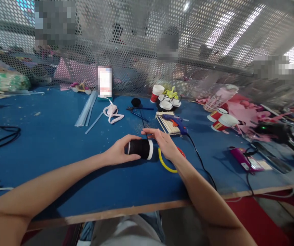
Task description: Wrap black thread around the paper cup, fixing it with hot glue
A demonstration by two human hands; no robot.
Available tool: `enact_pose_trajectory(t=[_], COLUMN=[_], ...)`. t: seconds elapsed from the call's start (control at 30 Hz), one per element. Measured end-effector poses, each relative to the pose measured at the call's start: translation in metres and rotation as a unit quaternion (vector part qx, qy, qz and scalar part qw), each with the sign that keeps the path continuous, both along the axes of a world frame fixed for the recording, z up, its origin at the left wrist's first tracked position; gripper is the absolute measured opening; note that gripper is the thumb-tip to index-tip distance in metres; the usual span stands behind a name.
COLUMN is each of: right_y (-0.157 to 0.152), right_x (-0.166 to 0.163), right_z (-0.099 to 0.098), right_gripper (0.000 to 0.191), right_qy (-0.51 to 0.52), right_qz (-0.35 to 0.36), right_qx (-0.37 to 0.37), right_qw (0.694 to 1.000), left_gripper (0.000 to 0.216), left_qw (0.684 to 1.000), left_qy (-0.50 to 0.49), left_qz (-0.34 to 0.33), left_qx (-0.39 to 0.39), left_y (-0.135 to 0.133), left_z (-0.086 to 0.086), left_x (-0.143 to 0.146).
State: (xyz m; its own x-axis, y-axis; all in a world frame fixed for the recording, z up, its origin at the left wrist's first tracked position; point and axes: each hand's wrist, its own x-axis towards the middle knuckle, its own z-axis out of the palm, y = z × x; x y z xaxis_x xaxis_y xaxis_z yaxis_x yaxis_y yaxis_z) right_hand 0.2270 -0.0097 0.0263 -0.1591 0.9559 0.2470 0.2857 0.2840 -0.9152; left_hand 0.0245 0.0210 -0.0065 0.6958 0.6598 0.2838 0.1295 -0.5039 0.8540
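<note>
My left hand (pixel 118 150) is wrapped round a black cup with a white rim (pixel 141 148), held on its side just above the blue table (pixel 59 164). My right hand (pixel 163 140) rests over the cup's rim end with its fingers stretched out and pointing left. Under that hand lie scissors with a yellow and red handle (pixel 166 164). A blue hot-glue gun (pixel 176 122) lies just beyond, on a stack of wooden sticks (pixel 166 124), its black cord trailing towards the table's front edge.
Clear glue sticks (pixel 87 109), white ribbon (pixel 112 114), red and white paper cups (pixel 222 122), a purple tool (pixel 240 159) and black cables (pixel 0 135) lie around. A perforated metal screen (pixel 147 41) closes the back. Pink craft pieces crowd the right side.
</note>
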Motion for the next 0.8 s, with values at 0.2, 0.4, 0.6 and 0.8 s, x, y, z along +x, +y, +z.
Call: enact_pose_trajectory(t=[0.2, 0.4, 0.6, 0.8], right_y=[0.001, -0.001, -0.006, -0.011], right_x=[0.004, 0.004, 0.001, -0.003], right_z=[-0.003, -0.006, -0.004, -0.001], right_gripper=[0.041, 0.039, 0.039, 0.042], right_qy=[-0.035, -0.073, -0.068, -0.044], right_qz=[-0.051, -0.061, -0.013, 0.069], right_qx=[0.007, 0.015, 0.027, 0.078], right_qw=[0.998, 0.995, 0.997, 0.994], left_gripper=[0.054, 0.055, 0.054, 0.070], left_qw=[0.999, 0.996, 0.993, 0.988], left_qy=[0.009, -0.001, 0.020, 0.038], left_qz=[-0.005, -0.017, -0.043, -0.069], left_qx=[0.038, 0.083, 0.104, 0.130], left_y=[-0.003, -0.002, -0.003, -0.008], left_z=[0.003, 0.003, 0.002, 0.002], left_x=[0.001, 0.001, 0.001, 0.002])
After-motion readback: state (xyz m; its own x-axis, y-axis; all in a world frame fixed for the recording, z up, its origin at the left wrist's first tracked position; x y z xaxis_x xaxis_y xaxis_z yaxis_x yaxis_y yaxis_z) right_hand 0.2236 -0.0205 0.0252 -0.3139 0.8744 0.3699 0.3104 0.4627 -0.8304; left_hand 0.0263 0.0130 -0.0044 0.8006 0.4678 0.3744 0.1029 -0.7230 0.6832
